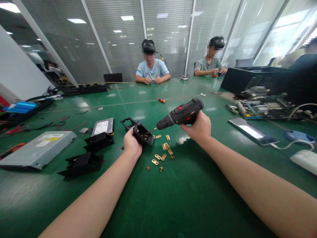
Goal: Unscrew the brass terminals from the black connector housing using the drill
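The left hand [132, 142] is clamping its grip around a small black plastic housing [143, 133], holding it tilted just above the green table [188, 198] near the middle. The right hand [198, 127] is gripping a black cordless drill [182, 114] held level, its bit entering the housing from the right. The bit could slip out and jab the left fingers, since nothing else is bracing the housing. Brass plates [163, 150] are lying just beneath and could scatter.

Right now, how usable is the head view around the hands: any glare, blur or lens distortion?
Head view: the black cordless drill in the right hand and the black plastic housing in the left hand are sharp; ceiling lights glare on the glossy green table; wide-angle distortion bends edges and stretches forearms.
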The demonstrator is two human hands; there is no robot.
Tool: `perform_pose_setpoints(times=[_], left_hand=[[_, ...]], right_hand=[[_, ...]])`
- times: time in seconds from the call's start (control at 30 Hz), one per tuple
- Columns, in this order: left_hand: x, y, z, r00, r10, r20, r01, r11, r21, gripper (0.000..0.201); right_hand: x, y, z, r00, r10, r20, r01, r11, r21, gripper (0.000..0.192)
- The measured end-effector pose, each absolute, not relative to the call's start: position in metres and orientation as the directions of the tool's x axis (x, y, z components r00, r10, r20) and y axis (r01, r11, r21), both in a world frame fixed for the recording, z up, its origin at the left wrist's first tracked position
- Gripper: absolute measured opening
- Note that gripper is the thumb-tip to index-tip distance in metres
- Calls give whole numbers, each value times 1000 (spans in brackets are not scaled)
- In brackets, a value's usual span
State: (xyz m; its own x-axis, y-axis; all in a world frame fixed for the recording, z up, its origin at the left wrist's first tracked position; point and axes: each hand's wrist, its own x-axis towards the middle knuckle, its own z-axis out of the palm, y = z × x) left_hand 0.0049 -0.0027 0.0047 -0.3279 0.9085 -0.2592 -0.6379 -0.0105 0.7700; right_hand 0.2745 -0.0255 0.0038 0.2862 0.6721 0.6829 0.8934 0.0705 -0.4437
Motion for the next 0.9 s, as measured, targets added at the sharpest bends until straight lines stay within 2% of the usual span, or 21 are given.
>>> perform_pose_setpoints(times=[0.3, 0.5, 0.9], left_hand=[[4, -11, 16, -190, 940, -285, -675, 85, 733, 19], [2, -8, 14, -175, 948, -266, -671, 83, 737, 17], [5, -10, 16, -183, 959, -216, -627, 55, 777, 17]], right_hand=[[276, -25, -1, 305, 645, 701, 878, 94, -469, 48], [277, -23, -3, 304, 642, 704, 874, 105, -474, 49], [279, -22, -4, 298, 619, 727, 876, 125, -466, 41]])
